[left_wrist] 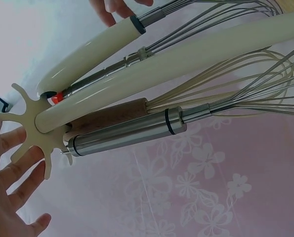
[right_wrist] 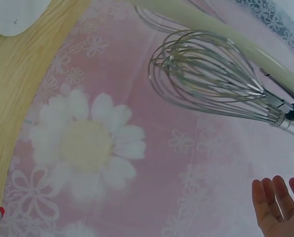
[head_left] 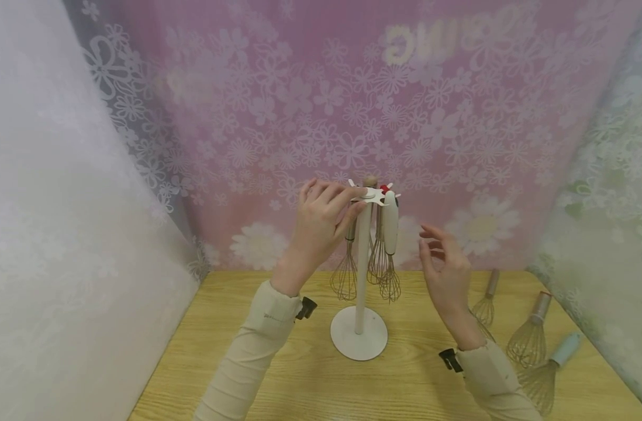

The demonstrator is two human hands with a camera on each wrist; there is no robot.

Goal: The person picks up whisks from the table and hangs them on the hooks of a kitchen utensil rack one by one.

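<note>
A white stand with a round base and a hooked top (head_left: 373, 196) holds several hanging whisks. My left hand (head_left: 323, 213) is at that top, thumb and index finger pinching the hook rack from the left; the other fingers extend loosely behind the hooks in the left wrist view. On the rack hang a white-handled whisk (head_left: 390, 225), a steel-handled whisk (left_wrist: 127, 132), a wooden-handled whisk (left_wrist: 107, 117) and one with a red end (left_wrist: 58, 98). My right hand (head_left: 447, 275) hovers right of the stand, fingers relaxed, holding nothing.
Several whisks lie on the wooden table (head_left: 279, 374) at the right: a small one (head_left: 484, 307), a steel one with a red end (head_left: 531, 333), and a light-blue-handled whisk (head_left: 565, 348). Flowered curtains (head_left: 321, 117) stand behind and at both sides.
</note>
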